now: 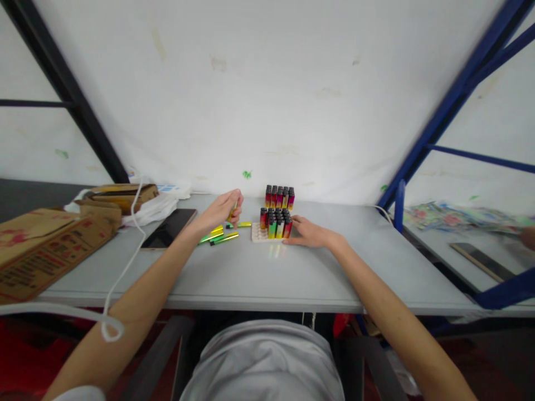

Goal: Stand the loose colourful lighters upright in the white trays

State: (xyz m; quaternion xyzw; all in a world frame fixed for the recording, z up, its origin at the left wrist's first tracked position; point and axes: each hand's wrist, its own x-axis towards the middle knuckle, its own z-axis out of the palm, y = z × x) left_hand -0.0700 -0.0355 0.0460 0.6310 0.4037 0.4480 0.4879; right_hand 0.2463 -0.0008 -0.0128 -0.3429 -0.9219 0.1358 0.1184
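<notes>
My left hand is closed on a small yellow-gold lighter, raised just over the loose lighters. Several green and yellow lighters lie on the table beneath and beside it. At the middle, a white tray holds several upright lighters with black tops; empty holes show at its left end. My right hand rests at the tray's right side, fingers apart, touching the tray or the end lighters. Behind the tray stands a second group of upright red and yellow lighters, close to the wall.
A dark tablet lies left of the loose lighters. Farther left are cardboard boxes, white plastic bags and a hanging white cable. Blue frame bars rise at the right; beyond them lie a phone and part of another person's hand.
</notes>
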